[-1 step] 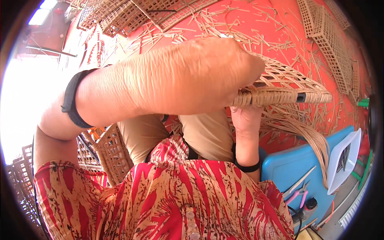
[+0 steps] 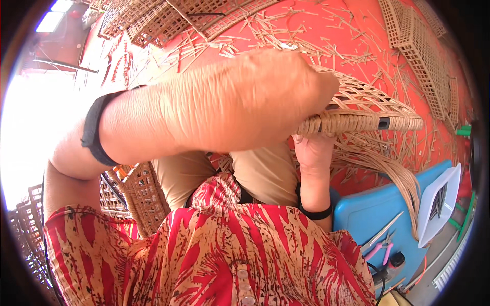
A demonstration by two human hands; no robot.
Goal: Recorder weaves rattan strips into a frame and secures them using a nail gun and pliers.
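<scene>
Woven rattan panel (image 2: 372, 104) held over the lap, rim (image 2: 352, 122) largely wrapped, loose strands (image 2: 393, 173) left hanging; left hand (image 2: 265, 97) closed on rim, right hand (image 2: 312, 145) gripping from beneath.

The woven frame (image 2: 357, 109) sits in the middle, over the floor (image 2: 316, 30). One of the hands (image 2: 265, 97) lies on top of its wrapped edge, the other (image 2: 312, 148) under it. A stool (image 2: 377, 209) stands near right, with pliers (image 2: 382, 249) on it. Woven panels (image 2: 418, 56) lie far right.
</scene>
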